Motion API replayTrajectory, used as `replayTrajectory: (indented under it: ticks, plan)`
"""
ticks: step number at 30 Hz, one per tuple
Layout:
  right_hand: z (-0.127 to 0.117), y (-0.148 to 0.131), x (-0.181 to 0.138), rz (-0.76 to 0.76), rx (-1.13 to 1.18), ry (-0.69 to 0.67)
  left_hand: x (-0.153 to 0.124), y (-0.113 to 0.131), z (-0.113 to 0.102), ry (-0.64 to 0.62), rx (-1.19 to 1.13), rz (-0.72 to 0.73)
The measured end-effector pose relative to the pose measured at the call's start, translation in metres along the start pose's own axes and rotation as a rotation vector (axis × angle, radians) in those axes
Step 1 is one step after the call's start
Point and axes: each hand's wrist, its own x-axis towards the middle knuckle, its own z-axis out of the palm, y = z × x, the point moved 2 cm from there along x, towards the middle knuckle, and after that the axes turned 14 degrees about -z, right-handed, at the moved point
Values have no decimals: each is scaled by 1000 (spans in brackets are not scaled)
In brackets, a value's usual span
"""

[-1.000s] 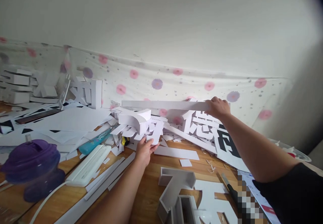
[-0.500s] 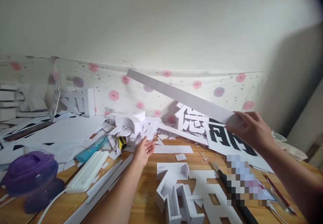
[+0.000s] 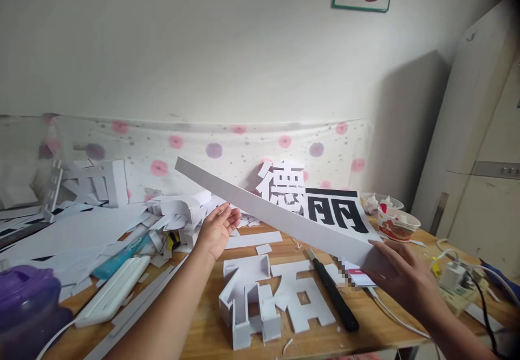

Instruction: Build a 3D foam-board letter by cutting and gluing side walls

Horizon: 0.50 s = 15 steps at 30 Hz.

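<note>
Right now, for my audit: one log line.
right grip: holds long flat white strip; left grip: open, strip contact unclear; wooden tabletop: partly walled white character

Right of centre, a thick white cut-out (image 3: pixel 286 184) forms the Chinese character "德"; beside it, a white paper sheet (image 3: pixel 338 211) bears "丽" in black. Lettering on the turquoise oblong packet (image 3: pixel 121 258), lower left, is unreadable.

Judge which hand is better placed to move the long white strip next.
Probably the right hand: it grips one end of the strip, while the left hand is open near it, apparently empty.
</note>
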Motion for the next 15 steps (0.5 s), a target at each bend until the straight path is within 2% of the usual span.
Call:
replayTrajectory:
  ticks: [4, 7, 9, 12, 13, 14, 15]
  plan:
    - [-12, -1, -1, 4, 31, 35, -27, 14, 14, 36, 76, 91]
    - [-28, -11, 1, -15, -3, 61, -54, 29, 24, 112, 185, 238]
    - [-37, -18, 3, -21, 6, 91, -77, 40, 32, 199, 278, 397]
    - [-47, -28, 9, -1, 39, 144, -124, 61, 44, 331, 566, 765]
    - [-50, -31, 11, 2, 57, 170, -142, 67, 50, 379, 847, 941]
    - [-52, -35, 14, 1, 78, 192, -159, 72, 53, 397, 1083, 1018]
    - [-54, -38, 17, -5, 102, 210, -175, 77, 53, 426, 1162, 1075]
